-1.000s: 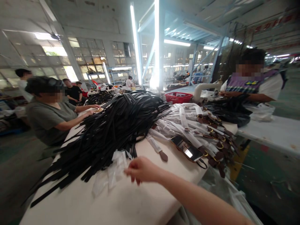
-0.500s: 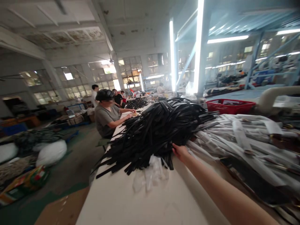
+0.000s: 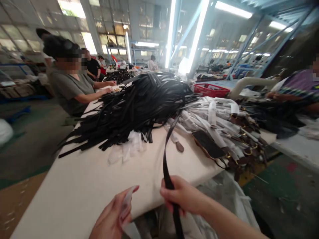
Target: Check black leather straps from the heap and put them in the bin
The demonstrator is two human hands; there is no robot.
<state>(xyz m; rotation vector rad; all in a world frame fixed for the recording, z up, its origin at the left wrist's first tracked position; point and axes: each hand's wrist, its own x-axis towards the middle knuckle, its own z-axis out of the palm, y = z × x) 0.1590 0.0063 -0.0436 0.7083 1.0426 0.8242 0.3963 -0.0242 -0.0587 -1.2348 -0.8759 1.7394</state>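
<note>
Near the front edge of the white table [image 3: 82,186], my right hand [image 3: 180,196] is closed around a black strap [image 3: 167,156]. The strap runs from the pile of black straps [image 3: 142,99] down through my fingers and below the table edge. To its left, my left hand [image 3: 114,212] holds a strip of thin white wrapping [image 3: 126,204] between thumb and fingers. Crumpled translucent wrapping [image 3: 133,144] lies on the table in front of the pile.
White-wrapped straps [image 3: 214,116] with brown ends and gold rings lie at the right, beside a dark flat panel [image 3: 208,144]. Behind them stands a red basket [image 3: 211,90]. A person in grey [image 3: 72,86] sits at the left; another in purple [image 3: 299,84] is at the right.
My right hand has drawn a black strap from the pile toward me. My left hand has come into view with white wrapping. The view has tilted down and turned right.
</note>
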